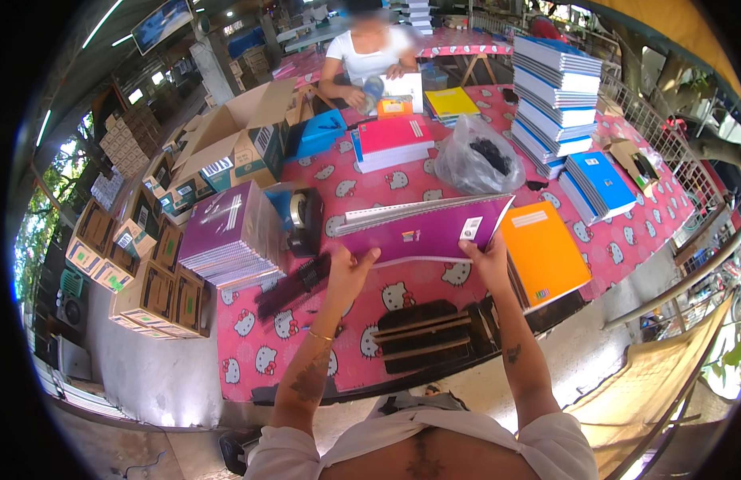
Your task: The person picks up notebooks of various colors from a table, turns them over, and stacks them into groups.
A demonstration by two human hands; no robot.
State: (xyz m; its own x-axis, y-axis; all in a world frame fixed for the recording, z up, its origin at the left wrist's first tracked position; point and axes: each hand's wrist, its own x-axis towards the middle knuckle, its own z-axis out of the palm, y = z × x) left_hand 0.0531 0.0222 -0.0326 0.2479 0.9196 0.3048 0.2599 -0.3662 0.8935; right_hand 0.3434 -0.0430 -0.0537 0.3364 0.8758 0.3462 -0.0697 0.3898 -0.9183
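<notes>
My left hand and my right hand grip a purple-covered notebook by its lower corners, thumbs on the cover. White pages show along its top edge, and it is tilted up over the table. To its right lies a stack of orange notebooks, close to my right hand. A stack of purple notebooks stands on the left. Near my left hand lie some black comb-like strips. A black slatted board rests on the table below the notebook.
The pink patterned table also bears a black tape dispenser, red notebooks, a clear plastic bag, and tall blue-and-white notebook stacks. Cardboard boxes stand at left. Across the table, a person handles a notebook.
</notes>
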